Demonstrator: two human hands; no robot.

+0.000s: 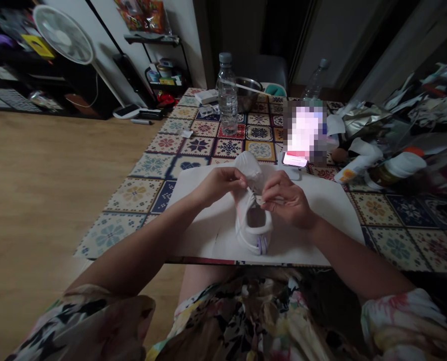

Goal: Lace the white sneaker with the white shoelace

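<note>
A white sneaker (245,228) with purple marks at its heel rests on a white mat (200,225), toe pointing away from me. From the left, my left hand (225,184) pinches a white shoelace (251,198) over the tongue area. My right hand (288,199) is closed at the opposite side of the laces, its thumb and fingertips pressed together on a lace end or the tongue edge; the exact part is too small to make out. The shoe's opening faces me and shows a dark inside.
A clear plastic bottle (228,98) stands beyond the mat, near a metal bowl (249,90). Past my right hand a lit phone (295,159) leans on a stand. White bottles (404,165) and bags crowd the right side of the patterned table (133,195).
</note>
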